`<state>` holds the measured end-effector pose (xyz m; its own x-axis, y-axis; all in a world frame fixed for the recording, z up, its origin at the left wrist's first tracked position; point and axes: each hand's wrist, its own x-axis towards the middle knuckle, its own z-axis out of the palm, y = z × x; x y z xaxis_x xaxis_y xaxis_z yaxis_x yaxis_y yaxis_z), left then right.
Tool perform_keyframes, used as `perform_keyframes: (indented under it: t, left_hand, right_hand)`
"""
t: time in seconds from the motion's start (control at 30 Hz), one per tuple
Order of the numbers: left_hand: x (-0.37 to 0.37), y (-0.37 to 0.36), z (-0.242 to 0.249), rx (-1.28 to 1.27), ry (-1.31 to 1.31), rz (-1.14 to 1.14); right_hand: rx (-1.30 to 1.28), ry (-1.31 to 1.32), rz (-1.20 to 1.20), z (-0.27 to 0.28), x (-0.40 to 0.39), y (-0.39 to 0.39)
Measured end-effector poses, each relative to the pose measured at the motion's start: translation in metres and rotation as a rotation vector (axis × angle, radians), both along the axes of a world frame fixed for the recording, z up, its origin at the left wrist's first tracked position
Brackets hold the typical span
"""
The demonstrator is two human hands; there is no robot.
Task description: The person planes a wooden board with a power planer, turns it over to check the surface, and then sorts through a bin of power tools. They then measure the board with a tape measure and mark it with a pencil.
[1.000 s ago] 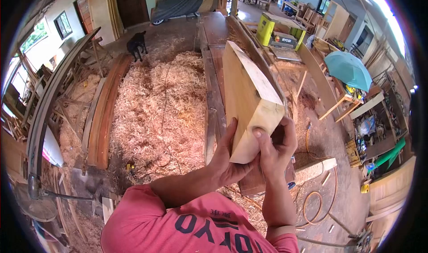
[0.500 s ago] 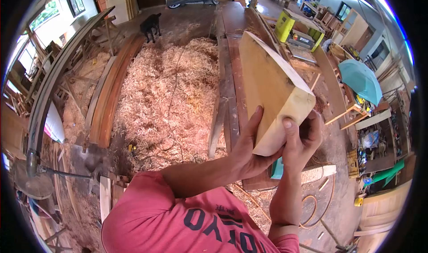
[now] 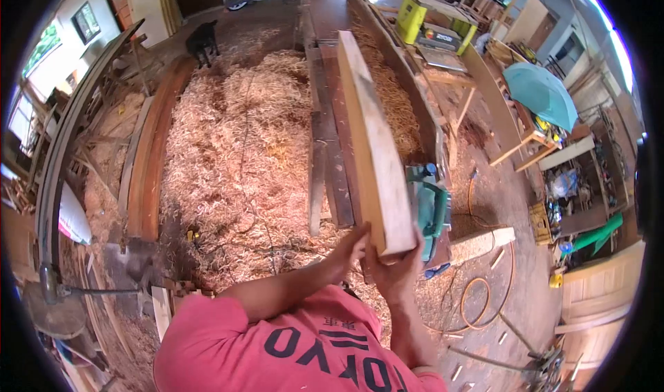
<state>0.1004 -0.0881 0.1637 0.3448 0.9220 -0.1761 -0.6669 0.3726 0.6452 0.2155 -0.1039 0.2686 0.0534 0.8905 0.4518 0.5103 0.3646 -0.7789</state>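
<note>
Timber block [image 3: 373,143] is up in both hands over the near end of the workbench [image 3: 335,129], long axis running along the bench, far end pointing away from the wearer. Looks lifted clear of the top; can't confirm contact underneath from here.

Grip: right hand [image 3: 394,278] is closed round the butt end from below, fingers wrapping the right corner. Left hand [image 3: 344,255] has fingertips pressed on the left face by the same end; rest of that hand's contact is hidden. So all the support is at one end, far end cantilevered.

Step, my read: checking the piece by eye, pale rough face against the smoother yellow-brown one. Any turn or lowering calls for both hands staying on, one moved further along for balance. Clearance is the catch: the teal power tool [image 3: 433,209] sits just beside the block at the bench's near right corner.

Shavings [image 3: 398,108] lie inside the bench's right long edge; a bigger shavings heap [image 3: 238,136] is on the floor off the left long edge.

Readable: RYOBI on the lime-green machine [image 3: 436,19], past the bench's right edge; TOKYO on the red shirt [image 3: 228,337], small characters above it. Print on the white sack [image 3: 72,219]: too small. No brand legible on the teal tool.
</note>
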Motion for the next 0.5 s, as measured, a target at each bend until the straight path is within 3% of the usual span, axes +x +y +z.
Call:
perform_keyframes:
  t: [0.03, 0.1, 0.2, 0.27, 0.37, 0.5]
  left_hand:
    - [-0.012, 0.000, -0.016, -0.078, 0.252, 0.102]
    - [-0.019, -0.002, -0.014, -0.190, 0.474, 0.138]
    - [-0.002, 0.008, 0.003, -0.138, 0.444, 0.007]
    - [0.020, 0.020, -0.028, -0.009, 0.434, 0.022]
    - [0.034, 0.030, -0.042, -0.022, 0.433, -0.024]
    - [0.035, 0.037, -0.037, -0.007, 0.454, -0.028]
  right_hand:
    - [-0.062, 0.022, -0.025, -0.039, 0.013, -0.008]
    - [-0.199, -0.030, -0.091, -0.087, 0.036, -0.027]
    - [-0.418, 0.055, -0.145, -0.151, 0.061, -0.039]
    - [-0.392, 0.080, -0.124, -0.159, 0.067, -0.038]
    - [-0.416, 0.032, -0.083, -0.158, 0.075, -0.043]
    - [-0.540, 0.090, 0.405, -0.126, 0.137, -0.019]
